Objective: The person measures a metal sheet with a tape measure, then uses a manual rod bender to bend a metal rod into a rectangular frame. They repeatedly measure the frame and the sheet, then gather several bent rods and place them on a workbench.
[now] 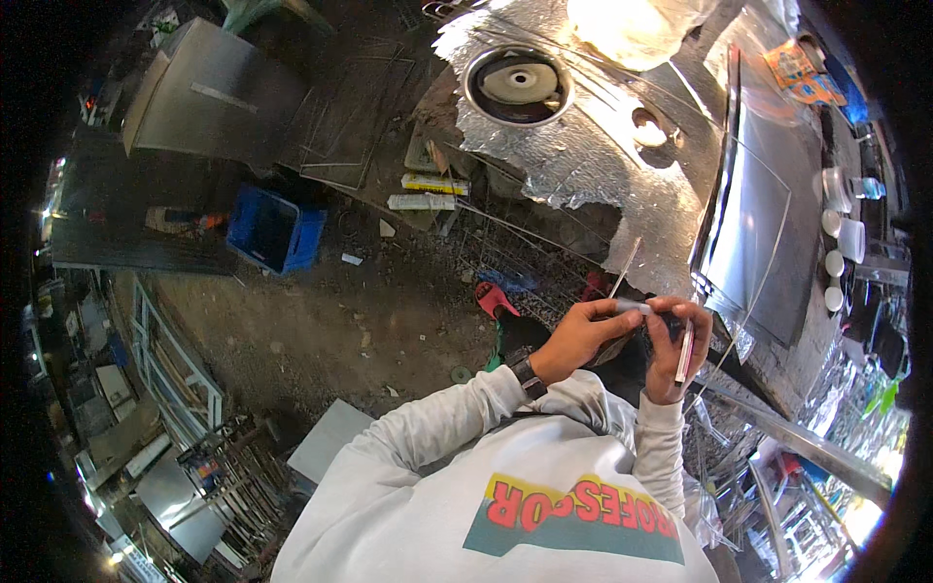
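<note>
In front of my chest, my left hand (585,335) and my right hand (673,340) come close together. Between their fingertips is a small grey tube-like piece (632,306) with a whitish end. My left hand closes on it, while the right thumb and index finger pinch its white end. A slim pale stick with dark edges (685,358), perhaps a pen or pencil, is tucked in my right hand, pointing down toward the wrist. Beyond my left fingers a thin rod (628,264) slants upward; whether that hand holds it I cannot tell. A dark watch (525,372) circles my left wrist.
Ahead lies a crumpled silvery sheet (583,160) bearing a round metal-rimmed dish (519,85). Dark flat panels (763,209) and white-lidded jars (834,262) are at the right. A blue crate (275,230), sealant-like tubes (424,201) and a red sandal (494,299) lie leftward.
</note>
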`<state>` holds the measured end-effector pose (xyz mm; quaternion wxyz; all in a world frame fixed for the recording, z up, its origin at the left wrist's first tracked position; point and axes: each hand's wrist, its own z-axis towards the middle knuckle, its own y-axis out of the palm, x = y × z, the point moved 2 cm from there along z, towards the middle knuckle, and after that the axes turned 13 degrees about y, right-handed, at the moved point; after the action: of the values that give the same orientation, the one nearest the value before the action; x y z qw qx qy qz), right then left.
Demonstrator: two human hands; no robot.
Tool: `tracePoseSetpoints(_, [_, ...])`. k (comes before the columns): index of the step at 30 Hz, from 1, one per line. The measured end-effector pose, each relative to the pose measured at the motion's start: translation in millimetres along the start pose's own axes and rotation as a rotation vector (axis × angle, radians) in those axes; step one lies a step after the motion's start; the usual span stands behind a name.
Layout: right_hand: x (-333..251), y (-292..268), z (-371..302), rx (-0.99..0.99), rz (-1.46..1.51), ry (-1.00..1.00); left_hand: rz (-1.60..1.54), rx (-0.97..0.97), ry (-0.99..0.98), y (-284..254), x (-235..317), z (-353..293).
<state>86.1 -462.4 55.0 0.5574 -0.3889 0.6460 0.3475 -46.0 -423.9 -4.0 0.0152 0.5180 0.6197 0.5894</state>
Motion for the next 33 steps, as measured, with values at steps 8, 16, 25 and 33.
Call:
tracePoseSetpoints(8, [25, 17, -14, -0.012, -0.217, -0.007, 0.064, 0.177, 0.064, -19, -5, -7])
tracePoseSetpoints(16, [-34, 20, 11, -0.181, -0.144, 0.271, 0.741, 0.069, 0.576, -34, 46, -8])
tracePoseSetpoints(25, [-62, 38, 29, -0.277, -0.361, 0.287, 1.22, -0.168, 0.822, -27, 85, -11])
tracePoseSetpoints(33, [-27, 31, 22, -0.174, -0.413, 0.409, 1.094, -0.207, 0.909, -24, 81, -23])
